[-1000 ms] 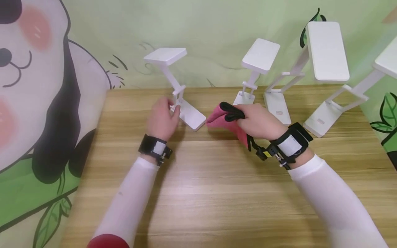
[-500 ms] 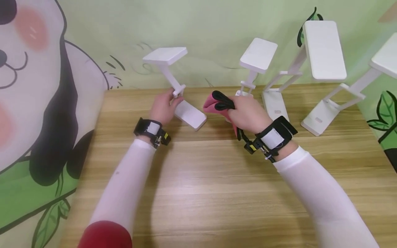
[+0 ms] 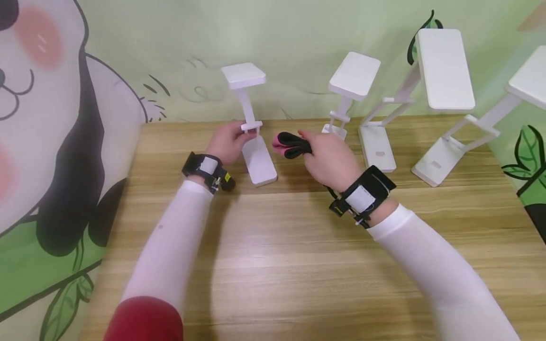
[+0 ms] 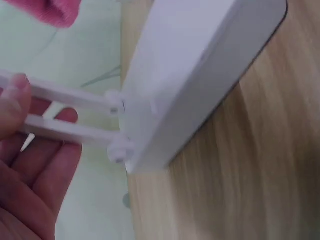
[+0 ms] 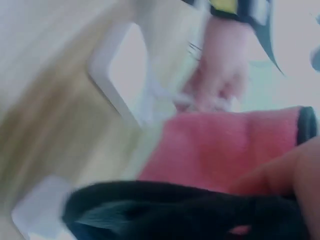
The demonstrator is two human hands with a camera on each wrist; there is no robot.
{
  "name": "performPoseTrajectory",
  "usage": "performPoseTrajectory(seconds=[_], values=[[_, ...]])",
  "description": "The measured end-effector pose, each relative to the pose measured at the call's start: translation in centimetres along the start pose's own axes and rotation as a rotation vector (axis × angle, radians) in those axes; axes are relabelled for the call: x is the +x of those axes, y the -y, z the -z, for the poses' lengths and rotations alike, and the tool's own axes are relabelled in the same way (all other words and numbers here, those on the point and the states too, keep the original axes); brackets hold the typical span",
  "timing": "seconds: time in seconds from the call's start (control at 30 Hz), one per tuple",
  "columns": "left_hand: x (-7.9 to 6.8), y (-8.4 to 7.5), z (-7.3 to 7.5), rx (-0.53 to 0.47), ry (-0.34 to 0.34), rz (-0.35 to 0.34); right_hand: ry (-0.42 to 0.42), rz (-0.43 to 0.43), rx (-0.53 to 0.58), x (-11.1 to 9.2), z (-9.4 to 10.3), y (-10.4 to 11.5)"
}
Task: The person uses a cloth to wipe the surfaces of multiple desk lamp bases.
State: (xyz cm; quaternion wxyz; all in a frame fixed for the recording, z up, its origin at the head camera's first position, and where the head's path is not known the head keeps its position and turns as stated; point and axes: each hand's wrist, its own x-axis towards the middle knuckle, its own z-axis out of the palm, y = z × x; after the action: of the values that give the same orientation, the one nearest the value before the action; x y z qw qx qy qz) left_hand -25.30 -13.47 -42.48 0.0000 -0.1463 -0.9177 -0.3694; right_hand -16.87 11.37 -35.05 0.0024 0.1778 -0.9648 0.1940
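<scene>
- If the white lamps with flat rectangular heads (image 3: 445, 68) are counted, they come to four, all standing on the light-brown wood-grain desk (image 3: 273, 270) near the pale green painted wall (image 3: 170, 28); the head of the one farthest right runs out of view.
- One of them, the leftmost lamp (image 3: 259, 161), stands apart from the other three, its stem joining the base by two thin parallel struts (image 4: 75, 132).
- One left hand (image 3: 228, 142) pinches those struts, thumb in front and fingers behind, just above the base.
- One folded pink cloth with black edging (image 3: 294, 138) is gripped in the curled fingers of the right hand (image 3: 332, 158), held between the leftmost lamp and the next, partly hiding the second one's base.
- Two forearms reach forward and lean inward, the back of the right hand turned up.
- Two black wrist straps (image 3: 367, 194), one per arm, each carry a white patch.
- Two long white sleeves (image 3: 443, 270) end near the wrists; one dark red sleeve (image 3: 145, 319) covers the upper part of the left arm.
</scene>
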Motion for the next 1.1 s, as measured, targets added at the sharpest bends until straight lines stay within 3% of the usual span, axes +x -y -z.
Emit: performPoseTrajectory(seconds=[0.13, 0.27, 0.4, 0.6, 0.83, 1.1], values=[[0.5, 0.0, -0.3, 0.085, 0.012, -0.056, 0.005, 0.111, -0.065, -0.4, -3.3, 1.8], [0.4, 0.1, -0.9, 0.147, -0.028, -0.081, 0.148, 0.266, -0.154, -1.1, -6.4, 2.9], [-0.1, 0.4, -1.2, 0.169, -0.055, -0.081, 0.257, 0.359, -0.218, -1.7, -8.3, 3.2], [-0.4, 0.6, -1.4, 0.172, -0.043, -0.131, 0.258, 0.391, -0.255, -1.9, -9.2, 2.9], [-0.3, 0.8, -0.8, 0.072, -0.016, -0.054, 0.27, 0.404, -0.265, -0.9, -9.4, 4.0], [0.0, 0.8, -0.8, 0.044, -0.03, -0.027, 0.148, 0.416, -0.3, 2.4, -10.8, 5.3]])
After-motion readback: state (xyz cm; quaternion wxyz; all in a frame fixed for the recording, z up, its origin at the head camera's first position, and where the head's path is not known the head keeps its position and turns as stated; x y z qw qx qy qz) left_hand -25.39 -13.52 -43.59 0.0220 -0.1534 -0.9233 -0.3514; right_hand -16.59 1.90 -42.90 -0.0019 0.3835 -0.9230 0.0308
